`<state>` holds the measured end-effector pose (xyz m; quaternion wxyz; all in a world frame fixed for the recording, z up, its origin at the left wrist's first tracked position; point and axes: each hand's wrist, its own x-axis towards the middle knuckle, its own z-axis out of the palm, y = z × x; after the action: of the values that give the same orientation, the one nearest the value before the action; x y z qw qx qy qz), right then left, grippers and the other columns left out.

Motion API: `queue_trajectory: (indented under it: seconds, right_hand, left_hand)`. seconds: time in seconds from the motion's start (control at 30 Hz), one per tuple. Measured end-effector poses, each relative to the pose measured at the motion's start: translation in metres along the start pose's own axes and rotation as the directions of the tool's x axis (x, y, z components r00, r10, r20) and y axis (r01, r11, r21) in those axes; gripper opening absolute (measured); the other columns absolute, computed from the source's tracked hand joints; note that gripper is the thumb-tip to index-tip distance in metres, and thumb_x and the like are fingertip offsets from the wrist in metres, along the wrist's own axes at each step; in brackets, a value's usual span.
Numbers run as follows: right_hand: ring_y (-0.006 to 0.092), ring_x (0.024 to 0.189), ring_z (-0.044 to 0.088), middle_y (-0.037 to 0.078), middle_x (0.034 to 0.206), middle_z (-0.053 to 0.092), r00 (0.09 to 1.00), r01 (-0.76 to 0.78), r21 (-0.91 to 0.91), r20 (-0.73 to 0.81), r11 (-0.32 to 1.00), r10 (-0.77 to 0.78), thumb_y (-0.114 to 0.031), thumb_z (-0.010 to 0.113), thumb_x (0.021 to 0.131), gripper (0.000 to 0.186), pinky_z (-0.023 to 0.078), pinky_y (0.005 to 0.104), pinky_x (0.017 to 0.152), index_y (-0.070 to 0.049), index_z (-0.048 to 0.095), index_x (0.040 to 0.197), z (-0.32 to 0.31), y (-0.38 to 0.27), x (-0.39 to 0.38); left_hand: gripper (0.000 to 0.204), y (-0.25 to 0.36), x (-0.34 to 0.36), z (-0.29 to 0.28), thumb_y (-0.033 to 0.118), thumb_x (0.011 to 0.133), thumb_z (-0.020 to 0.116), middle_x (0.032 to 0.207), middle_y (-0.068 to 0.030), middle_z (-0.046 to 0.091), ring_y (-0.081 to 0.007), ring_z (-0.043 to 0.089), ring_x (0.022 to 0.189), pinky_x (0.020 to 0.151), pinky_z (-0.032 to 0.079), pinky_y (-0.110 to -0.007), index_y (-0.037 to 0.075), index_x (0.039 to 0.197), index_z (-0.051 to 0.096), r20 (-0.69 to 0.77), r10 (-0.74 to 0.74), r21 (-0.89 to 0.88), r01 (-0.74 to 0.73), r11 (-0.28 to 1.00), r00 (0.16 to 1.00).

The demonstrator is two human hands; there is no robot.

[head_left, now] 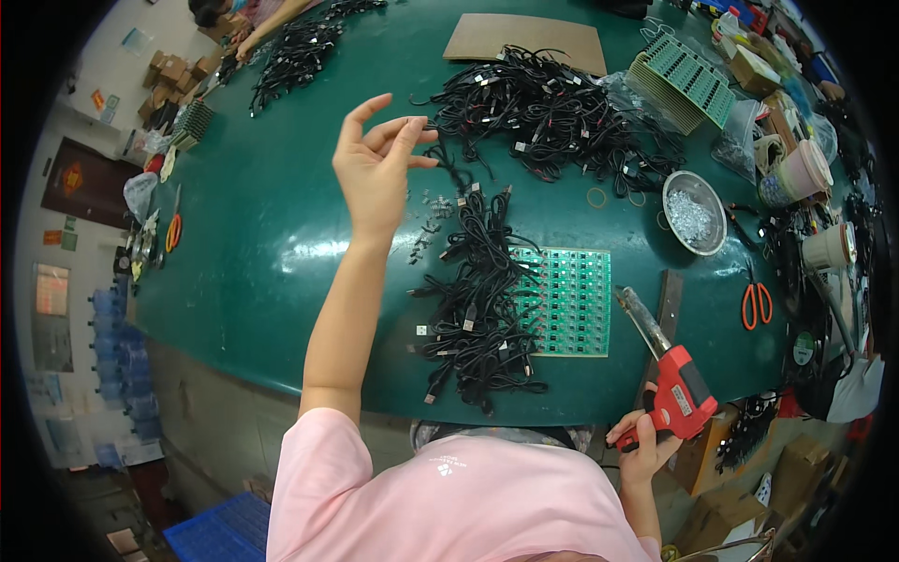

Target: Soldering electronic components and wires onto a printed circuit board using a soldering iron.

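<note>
My left hand [379,173] is raised over the table, thumb and fingers drawn together at what looks like the end of a black cable [449,167]; the grip is partly hidden. A tangle of black USB cables [478,309] lies in front of me, overlapping the left side of a green circuit board panel [581,304]. Low on the right, my right hand [646,445] is wrapped round the handle of a red soldering gun [679,398]. Its metal tip points up and left, beside the panel. Small metal connector parts [431,214] are scattered between my left hand and the cables.
A larger heap of black cables [552,112] lies farther back, before a cardboard sheet [524,37]. To the right are a metal bowl [693,214] of small clear pieces, orange-handled scissors [756,302], a dark bar [669,304] and stacked circuit panels [684,80]. Another person's arm [272,26] is far left.
</note>
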<state>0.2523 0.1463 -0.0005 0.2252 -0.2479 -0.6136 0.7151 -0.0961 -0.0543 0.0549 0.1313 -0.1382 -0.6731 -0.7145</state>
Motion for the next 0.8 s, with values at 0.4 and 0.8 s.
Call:
queue_trajectory:
  seconds: [0.4, 0.8]
  right_hand:
    - [0.0170, 0.047, 0.056, 0.013, 0.064, 0.059, 0.996, -0.081, 0.030, -0.046, 0.996, 0.082, -0.012, 0.051, 0.091, 0.047, 0.047, 0.0268, 0.046, 0.014, 0.036, 0.127, 0.037, -0.016, 0.021]
    - [0.0073, 0.074, 0.062, 0.005, 0.094, 0.069, 0.995, 0.059, -0.244, 0.095, 0.968, -0.037, -0.004, 0.077, 0.075, 0.029, 0.048, 0.0217, 0.064, -0.002, 0.065, 0.102, 0.066, -0.011, 0.036]
  left_hand:
    - [0.028, 0.030, -0.096, 0.032, -0.003, 0.080, 0.068, 0.089, -0.0213, 0.068, -0.0231, 0.069, 0.080, 0.065, 0.059, -0.028, -0.005, 0.103, 0.051, 0.731, -0.602, 0.185, 0.757, 0.627, 0.320]
    - [0.033, 0.028, -0.141, 0.050, 0.003, 0.083, 0.069, 0.085, -0.0138, 0.070, -0.0093, 0.062, 0.063, 0.045, 0.046, -0.020, -0.002, 0.107, 0.048, 0.739, -0.643, 0.390, 0.653, 0.650, 0.200]
